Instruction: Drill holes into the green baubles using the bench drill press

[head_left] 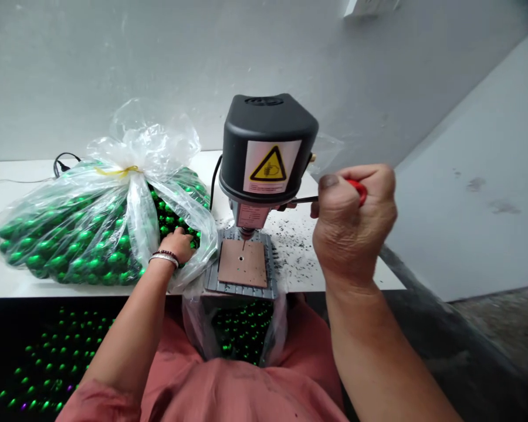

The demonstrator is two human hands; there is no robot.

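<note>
My left hand (178, 245), with bracelets at the wrist, reaches through a torn opening in a clear plastic bag (143, 211) full of shiny green balls (85, 235). Its fingertips are lost among the balls, so their grip cannot be seen. My right hand (356, 217) is closed around the red handle (358, 190) of a lever on a small black bench drill press (268, 126). Below the chuck, the thin drill bit (245, 243) hangs above a brown board (242, 271) with a hole in it. No ball sits on that hole.
Dark shavings (293, 237) are scattered over the white table (303, 281) right of the drill base. Between my legs hangs an open plastic bag (280, 328) holding many green balls. More green balls (53, 354) lie below the table at left. A cable (64, 161) runs behind the tied bag.
</note>
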